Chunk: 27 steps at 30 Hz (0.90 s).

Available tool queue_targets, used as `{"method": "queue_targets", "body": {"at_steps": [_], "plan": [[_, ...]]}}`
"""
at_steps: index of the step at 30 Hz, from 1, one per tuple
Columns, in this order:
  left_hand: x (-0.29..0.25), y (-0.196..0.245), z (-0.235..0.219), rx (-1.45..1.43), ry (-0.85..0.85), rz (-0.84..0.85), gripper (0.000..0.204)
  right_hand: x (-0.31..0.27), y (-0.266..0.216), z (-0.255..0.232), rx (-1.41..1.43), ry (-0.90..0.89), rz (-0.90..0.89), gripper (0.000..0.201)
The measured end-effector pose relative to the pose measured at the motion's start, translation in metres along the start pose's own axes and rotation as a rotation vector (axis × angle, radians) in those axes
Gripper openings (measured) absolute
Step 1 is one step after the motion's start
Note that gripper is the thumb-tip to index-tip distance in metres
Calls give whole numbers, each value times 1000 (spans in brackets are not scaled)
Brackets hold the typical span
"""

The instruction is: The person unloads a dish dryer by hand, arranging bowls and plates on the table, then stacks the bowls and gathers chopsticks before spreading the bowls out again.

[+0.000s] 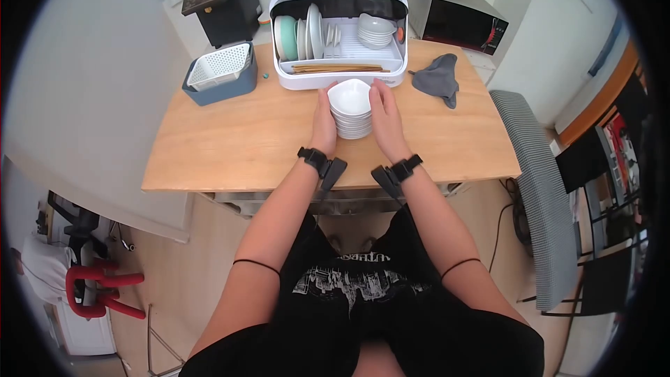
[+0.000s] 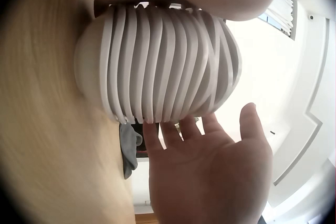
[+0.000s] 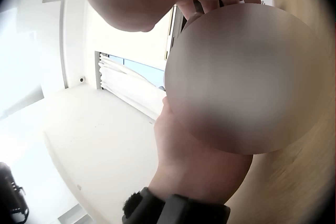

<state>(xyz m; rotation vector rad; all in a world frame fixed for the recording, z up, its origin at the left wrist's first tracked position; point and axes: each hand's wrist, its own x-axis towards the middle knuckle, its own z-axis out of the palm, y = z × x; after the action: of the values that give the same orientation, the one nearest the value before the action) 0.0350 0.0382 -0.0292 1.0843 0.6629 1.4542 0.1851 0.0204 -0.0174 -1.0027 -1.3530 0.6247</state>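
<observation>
A stack of several white bowls (image 1: pixel 352 126) with rounded-square rims stands upright at the front of the table, between both hands. My left hand (image 1: pixel 324 126) lies along its left side and my right hand (image 1: pixel 387 115) along its right. The left wrist view shows the bowls (image 2: pixel 157 66) nested rim over rim, the lowest close over the wood. There my right hand (image 2: pixel 210 176) has its palm turned to the stack, fingers nearly straight and fingertips right at the rims. In the right wrist view a round blurred patch hides the stack and part of my left hand (image 3: pixel 205 166).
Behind the stack stands a white dish box (image 1: pixel 286 82), lid raised, with plates (image 1: pixel 315 31), small bowls (image 1: pixel 375 31) and chopsticks (image 1: pixel 338 68). A blue-grey bin (image 1: pixel 223 89) holding a white basket (image 1: pixel 220 66) is left; a grey cloth (image 1: pixel 438 80) lies right, before a microwave (image 1: pixel 453 24).
</observation>
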Motion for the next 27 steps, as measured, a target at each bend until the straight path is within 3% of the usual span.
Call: {"method": "queue_targets", "body": {"at_steps": [2,4,6,8,11,13,14,16,17,19,20,22,27], "plan": [[9,-1,3,-26,78,-45,75,7,-9,10,50,45,29,52],[21,-2,1,-11,39,-39,75,14,-9,19,170,77,146,48],[18,-2,1,10,12,-35,76,18,-4,29,160,127,132,47],[10,-2,9,52,126,-9,75,18,6,36,157,175,125,46],[3,-2,8,141,142,67,75,21,10,28,141,127,128,44],[-3,-2,6,87,110,56,73,23,9,18,100,-59,93,41],[-6,-2,3,27,75,49,72,23,8,11,102,-61,98,41],[-20,9,0,60,45,28,71,20,-9,-3,-204,-229,-120,46],[-29,15,-1,89,13,7,71,18,-15,-8,-204,-230,-112,46],[-43,27,-4,102,16,-79,70,14,-24,-14,-516,-364,-303,79],[-43,23,-10,133,-49,-33,70,14,-30,-15,-518,-365,-300,79],[-46,11,-21,161,-116,14,70,16,-38,-15,-602,-478,-239,102],[-56,3,-34,223,-155,32,70,28,-42,-8,-601,-526,-194,108]]}}
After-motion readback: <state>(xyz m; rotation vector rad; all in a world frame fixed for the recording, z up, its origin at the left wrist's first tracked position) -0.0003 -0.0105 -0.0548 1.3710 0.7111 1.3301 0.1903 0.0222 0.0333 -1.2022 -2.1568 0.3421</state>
